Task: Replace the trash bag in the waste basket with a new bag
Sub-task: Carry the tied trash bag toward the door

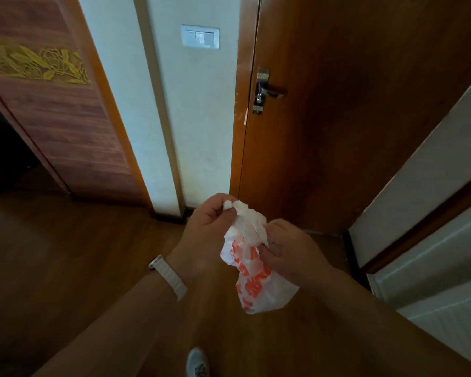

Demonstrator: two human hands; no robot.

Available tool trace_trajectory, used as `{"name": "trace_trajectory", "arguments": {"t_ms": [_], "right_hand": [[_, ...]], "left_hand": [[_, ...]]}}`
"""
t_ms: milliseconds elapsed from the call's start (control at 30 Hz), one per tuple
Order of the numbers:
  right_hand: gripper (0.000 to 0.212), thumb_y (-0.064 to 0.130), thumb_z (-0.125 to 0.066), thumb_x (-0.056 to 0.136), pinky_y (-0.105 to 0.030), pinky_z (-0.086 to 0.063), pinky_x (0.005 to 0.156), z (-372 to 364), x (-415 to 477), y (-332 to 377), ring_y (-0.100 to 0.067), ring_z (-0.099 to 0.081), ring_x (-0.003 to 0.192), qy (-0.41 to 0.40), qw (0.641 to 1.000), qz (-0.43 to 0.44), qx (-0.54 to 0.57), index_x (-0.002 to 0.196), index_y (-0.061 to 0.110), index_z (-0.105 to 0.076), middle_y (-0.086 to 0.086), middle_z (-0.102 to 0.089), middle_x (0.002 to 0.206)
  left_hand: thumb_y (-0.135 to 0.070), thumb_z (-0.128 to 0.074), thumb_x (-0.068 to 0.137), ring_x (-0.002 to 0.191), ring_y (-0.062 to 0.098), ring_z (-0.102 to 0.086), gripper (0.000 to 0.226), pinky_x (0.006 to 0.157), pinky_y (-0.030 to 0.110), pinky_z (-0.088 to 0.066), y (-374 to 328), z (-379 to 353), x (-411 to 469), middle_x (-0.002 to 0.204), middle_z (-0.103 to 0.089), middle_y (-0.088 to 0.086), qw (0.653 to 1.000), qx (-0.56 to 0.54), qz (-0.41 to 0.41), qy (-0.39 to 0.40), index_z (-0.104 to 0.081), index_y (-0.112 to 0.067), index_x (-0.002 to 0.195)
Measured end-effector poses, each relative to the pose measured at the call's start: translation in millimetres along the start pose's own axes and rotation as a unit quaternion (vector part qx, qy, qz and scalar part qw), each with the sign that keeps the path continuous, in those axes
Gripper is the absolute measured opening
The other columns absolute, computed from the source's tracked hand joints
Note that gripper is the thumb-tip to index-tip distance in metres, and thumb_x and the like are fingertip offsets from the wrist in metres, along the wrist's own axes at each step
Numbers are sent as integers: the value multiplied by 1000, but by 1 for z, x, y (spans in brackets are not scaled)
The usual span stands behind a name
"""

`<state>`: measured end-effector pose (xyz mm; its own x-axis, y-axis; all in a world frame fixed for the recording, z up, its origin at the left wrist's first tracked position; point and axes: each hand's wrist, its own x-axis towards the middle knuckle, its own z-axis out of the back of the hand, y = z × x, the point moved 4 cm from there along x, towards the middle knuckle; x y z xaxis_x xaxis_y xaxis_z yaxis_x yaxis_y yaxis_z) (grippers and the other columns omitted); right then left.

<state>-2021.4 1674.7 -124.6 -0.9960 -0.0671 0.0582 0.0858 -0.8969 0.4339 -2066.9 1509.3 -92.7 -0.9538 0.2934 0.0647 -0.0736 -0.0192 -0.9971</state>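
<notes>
Before the door [351,118], pinching the bag [259,289] top in left hand [204,229] fingers, right hand [291,254] fingers gripping its neck; contents hidden.

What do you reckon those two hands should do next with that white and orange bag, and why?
Probably draw the gathered top of the bag tight to close it. The left hand pinches the twisted white tip, the right hand grips the neck below, and the bag hangs between them. Nothing to fit it into shows, so closing seems likelier than fitting, though I cannot be sure.
</notes>
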Motion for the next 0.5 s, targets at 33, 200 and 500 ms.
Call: {"name": "trace_trajectory", "arguments": {"t_ms": [33, 200, 500], "right_hand": [[35, 46, -55, 92, -17, -43, 81, -2, 18, 4, -8, -58, 97, 0, 1000, 2, -7, 119, 23, -58, 8, -60, 116], [36, 46, -54, 93, -14, -37, 77, -18, 92, 22, -1, -48, 92, -4, 1000, 14, -16, 122, 25, -58, 10, -58, 118], [37, 48, -52, 93, -20, -47, 83, -57, 184, 25, -10, -58, 98, 18, 999, 31, 21, 119, 24, -59, 8, -60, 115]], "left_hand": [[-19, -44, 100, 95, 20, -63, 20, 77, 27, -55, 2, 12, 16, 94, -66, -1, 1000, -14, 4, 2, -64, -17, 101], [-15, -44, 101, 90, 17, -63, 22, 75, 24, -53, 7, 63, 80, 90, -65, 1, 999, -39, -19, 5, -65, -15, 97], [-14, -48, 98, 84, 22, -60, 20, 72, 31, -49, 28, 110, 154, 83, -64, 0, 999, -48, 15, -18, -65, -20, 90]]}}
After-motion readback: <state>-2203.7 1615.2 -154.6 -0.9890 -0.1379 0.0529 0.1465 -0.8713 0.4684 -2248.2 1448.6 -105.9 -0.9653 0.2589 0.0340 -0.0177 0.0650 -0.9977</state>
